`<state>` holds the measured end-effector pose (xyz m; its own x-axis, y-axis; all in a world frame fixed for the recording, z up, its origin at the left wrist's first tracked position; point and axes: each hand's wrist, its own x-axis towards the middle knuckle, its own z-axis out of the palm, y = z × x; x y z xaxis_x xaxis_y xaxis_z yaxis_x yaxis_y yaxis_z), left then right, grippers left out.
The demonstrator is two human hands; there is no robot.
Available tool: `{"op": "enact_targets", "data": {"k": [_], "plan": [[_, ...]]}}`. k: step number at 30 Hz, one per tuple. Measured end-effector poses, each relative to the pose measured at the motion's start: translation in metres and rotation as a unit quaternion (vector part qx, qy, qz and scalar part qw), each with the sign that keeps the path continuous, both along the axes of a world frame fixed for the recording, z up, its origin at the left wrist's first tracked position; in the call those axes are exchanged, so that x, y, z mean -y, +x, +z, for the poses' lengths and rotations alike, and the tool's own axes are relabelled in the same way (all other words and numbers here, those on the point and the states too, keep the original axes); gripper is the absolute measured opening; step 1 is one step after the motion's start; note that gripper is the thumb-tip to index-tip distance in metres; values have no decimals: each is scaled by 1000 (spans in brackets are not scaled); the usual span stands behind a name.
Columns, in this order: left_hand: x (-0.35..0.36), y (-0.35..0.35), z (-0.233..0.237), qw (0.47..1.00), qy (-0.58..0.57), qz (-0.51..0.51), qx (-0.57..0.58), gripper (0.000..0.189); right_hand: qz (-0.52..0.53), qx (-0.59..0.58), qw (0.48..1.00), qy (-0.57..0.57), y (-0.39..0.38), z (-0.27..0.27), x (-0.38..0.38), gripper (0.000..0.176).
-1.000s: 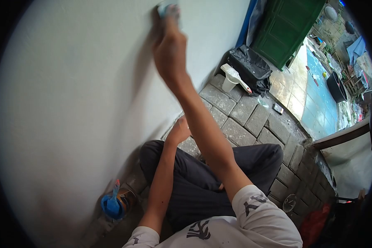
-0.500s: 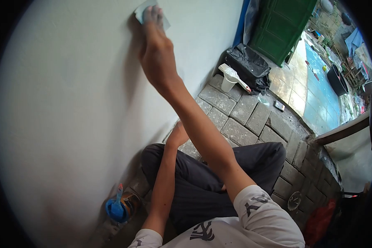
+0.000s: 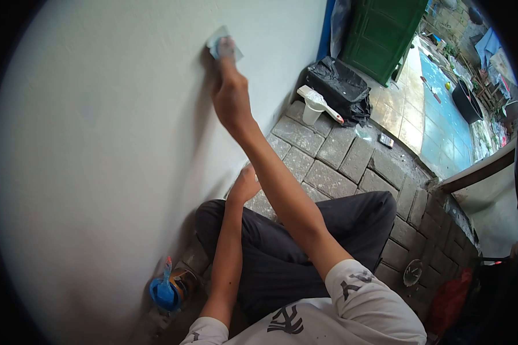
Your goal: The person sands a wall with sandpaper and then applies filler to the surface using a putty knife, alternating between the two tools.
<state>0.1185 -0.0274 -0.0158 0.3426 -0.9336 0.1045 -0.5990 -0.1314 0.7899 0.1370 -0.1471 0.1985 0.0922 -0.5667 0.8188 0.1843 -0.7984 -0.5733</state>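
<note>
Against the white plastered wall (image 3: 109,126), at the end of an outstretched arm, the right hand (image 3: 231,98) presses a small pale blue-grey sheet (image 3: 214,41) flat to the surface. Its fingers lie straight and close together on top of the sheet, pinning it to the wall rather than pinching it, and corners of the sheet show beyond the fingertips. The step in hand looks like rubbing down this patch of wall. A further stroke would call for even pressure through the flat fingers so that the sheet neither slips out nor folds. Well below that hand, beside the forearm, the left hand (image 3: 244,185) rests near the knee of the dark grey trousers (image 3: 282,247), holding nothing that shows. Whether its fingers are spread or curled cannot be told from here. Further down and to the left, at the foot of the wall, stands a small round tin with a blue top (image 3: 166,292) and a thin blue-and-red handle sticking up from it. To the right of the arm lie grey stone pavers (image 3: 339,152). Beyond them are a white plastic cup with a white tool laid across it (image 3: 312,110), a crumpled black plastic bag (image 3: 336,89) and a green panelled door (image 3: 383,34).
</note>
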Motion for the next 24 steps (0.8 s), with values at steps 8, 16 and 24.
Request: {"op": "enact_targets", "data": {"k": [8,16,24], "plan": [[3,5,14,991,134,-20,-10,54,48,-5,998,40,-9,-30,-6,56],[3,4,14,994,105,-31,-29,40,14,-22,1000,-14,-5,-24,-18,57],[-3,0,9,998,3,-32,-50,19,-29,-63,976,207,-75,-69,32,32]]}}
